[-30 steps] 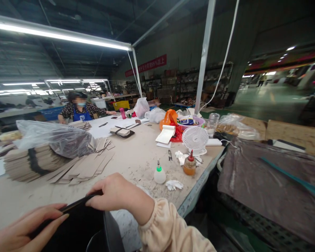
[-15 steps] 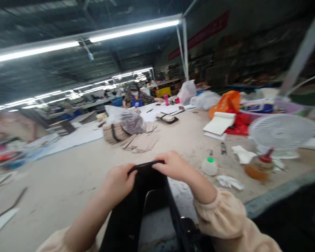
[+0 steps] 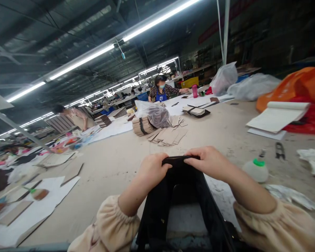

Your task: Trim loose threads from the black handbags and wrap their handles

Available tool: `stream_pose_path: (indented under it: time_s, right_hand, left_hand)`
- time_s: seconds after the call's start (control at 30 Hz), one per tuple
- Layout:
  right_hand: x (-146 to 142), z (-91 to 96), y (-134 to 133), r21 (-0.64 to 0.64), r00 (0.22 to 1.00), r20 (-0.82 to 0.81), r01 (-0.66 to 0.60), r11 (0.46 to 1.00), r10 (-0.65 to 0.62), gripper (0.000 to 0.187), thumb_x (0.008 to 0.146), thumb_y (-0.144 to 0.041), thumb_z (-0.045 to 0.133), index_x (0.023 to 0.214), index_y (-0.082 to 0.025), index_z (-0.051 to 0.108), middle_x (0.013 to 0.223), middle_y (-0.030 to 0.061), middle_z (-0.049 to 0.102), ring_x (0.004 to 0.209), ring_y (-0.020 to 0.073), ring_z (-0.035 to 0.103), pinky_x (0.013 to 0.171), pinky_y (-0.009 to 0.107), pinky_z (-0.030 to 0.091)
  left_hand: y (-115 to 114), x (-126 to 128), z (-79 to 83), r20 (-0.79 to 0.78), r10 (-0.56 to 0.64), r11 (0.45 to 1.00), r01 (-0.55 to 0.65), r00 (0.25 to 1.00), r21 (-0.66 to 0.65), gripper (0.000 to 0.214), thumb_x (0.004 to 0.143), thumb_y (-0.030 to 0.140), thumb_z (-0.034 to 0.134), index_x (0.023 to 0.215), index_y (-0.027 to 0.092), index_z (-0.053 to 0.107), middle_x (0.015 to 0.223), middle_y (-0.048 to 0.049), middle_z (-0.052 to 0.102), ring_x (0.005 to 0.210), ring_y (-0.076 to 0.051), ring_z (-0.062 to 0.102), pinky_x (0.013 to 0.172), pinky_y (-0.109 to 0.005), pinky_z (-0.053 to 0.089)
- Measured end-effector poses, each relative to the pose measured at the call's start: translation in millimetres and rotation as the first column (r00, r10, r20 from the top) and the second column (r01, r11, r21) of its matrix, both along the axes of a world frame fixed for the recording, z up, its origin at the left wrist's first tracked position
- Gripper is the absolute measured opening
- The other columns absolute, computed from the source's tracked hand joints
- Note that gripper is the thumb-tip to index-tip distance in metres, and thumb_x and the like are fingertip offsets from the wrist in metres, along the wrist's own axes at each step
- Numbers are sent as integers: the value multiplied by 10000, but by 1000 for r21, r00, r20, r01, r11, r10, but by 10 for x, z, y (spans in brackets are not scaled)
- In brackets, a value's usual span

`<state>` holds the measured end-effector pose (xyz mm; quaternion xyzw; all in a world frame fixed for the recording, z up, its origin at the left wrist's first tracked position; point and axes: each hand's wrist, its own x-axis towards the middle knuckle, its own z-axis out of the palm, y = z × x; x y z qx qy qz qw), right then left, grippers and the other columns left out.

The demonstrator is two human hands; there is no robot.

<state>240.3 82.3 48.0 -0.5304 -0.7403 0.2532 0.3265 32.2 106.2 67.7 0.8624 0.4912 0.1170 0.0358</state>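
A black piece, like a bag body with an opening in its middle, (image 3: 156,206) rises from the near table edge in front of me. My left hand (image 3: 154,171) pinches the left part of its top edge, thumb on the near side. At the right part of the same edge, my right hand (image 3: 208,162) is closed the same way. A short stretch of dark rim shows between the two hands. The lower end of the black piece runs out of the picture, so I cannot tell its whole form.
Beyond my hands lie a strapped bundle of beige pieces (image 3: 141,126) and loose ones (image 3: 168,135). To the right are a green-capped bottle (image 3: 256,170), thread snips (image 3: 280,151), and a notepad (image 3: 279,117). White sheets (image 3: 49,199) lie left. A masked person (image 3: 161,92) sits across the table.
My view has turned to the left, so the table things appear farther right. Both hands keep their hold on the black piece's top edge.
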Motion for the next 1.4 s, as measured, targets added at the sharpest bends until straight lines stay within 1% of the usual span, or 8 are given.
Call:
stream_pose_path:
  time_s: [0.17, 0.33, 0.43, 0.53, 0.63, 1.03, 1.27, 1.4]
  right_hand:
    - [-1, 9, 3, 7, 1000, 16, 8, 1000, -9, 225, 771, -288, 487, 751, -212, 697, 610, -39, 636, 579, 117, 537, 521, 229, 327]
    - [4, 11, 14, 4, 1000, 27, 3, 1000, -3, 226, 776, -295, 487, 764, -211, 697, 626, -34, 641, 597, 123, 543, 533, 232, 331]
    - [4, 14, 13, 0, 1000, 21, -8, 1000, 8, 223, 778, -295, 488, 771, -216, 698, 640, -34, 648, 612, 127, 551, 543, 234, 337]
    - [1, 13, 7, 13, 1000, 16, -26, 1000, 26, 222, 777, -297, 494, 795, -222, 703, 658, -31, 655, 629, 132, 560, 549, 235, 340]
    - [-2, 8, 5, 18, 1000, 16, -22, 1000, 21, 228, 775, -296, 497, 816, -221, 709, 665, -24, 660, 634, 138, 563, 550, 237, 343]
    - [-11, 15, -12, 37, 1000, 15, -11, 999, 11, 231, 764, -288, 486, 761, -196, 698, 632, -11, 642, 611, 140, 547, 537, 240, 330]
    - [-25, -8, 4, 50, 1000, 21, -23, 998, 22, 238, 767, -268, 471, 791, -213, 701, 641, -19, 644, 607, 132, 540, 529, 230, 317]
    - [-37, -5, 4, 67, 999, 29, -27, 997, 25, 233, 764, -253, 468, 769, -210, 698, 626, -22, 634, 594, 124, 527, 528, 229, 309]
  left_hand:
    - [29, -26, -20, 64, -22, 999, 24, 998, -27, 177, 767, 223, 553, 924, 241, 633, 856, 1, 686, 788, -170, 612, 707, -267, 439]
    - [-5, -28, -43, 108, 3, 1000, -1, 994, -15, 189, 775, 204, 546, 959, 230, 579, 803, 6, 667, 735, -163, 603, 656, -263, 436]
    - [-64, -4, -21, 130, 3, 997, -13, 992, 79, 195, 773, 189, 554, 965, 220, 542, 835, 3, 643, 766, -162, 589, 690, -273, 438]
    - [-125, 32, 15, 108, -72, 977, 48, 992, 210, 92, 773, 189, 565, 860, 215, 551, 902, -9, 580, 827, -153, 553, 734, -267, 434]
    - [-145, 61, 28, 67, -127, 958, 105, 990, 266, 44, 763, 198, 591, 802, 207, 573, 927, -19, 521, 856, -149, 521, 763, -266, 432]
    - [-110, 80, 28, -4, -100, 957, 97, 995, 274, 42, 756, 206, 607, 779, 188, 577, 927, -28, 504, 863, -159, 505, 762, -288, 437]
    - [-55, 94, 3, 4, -192, 942, 183, 981, 281, 57, 760, 234, 623, 795, 191, 634, 916, -31, 542, 876, -174, 498, 807, -320, 422]
    - [-8, 97, -23, 84, -227, 946, 200, 970, 257, 65, 775, 213, 607, 725, 186, 638, 898, -24, 582, 866, -164, 516, 820, -306, 417]
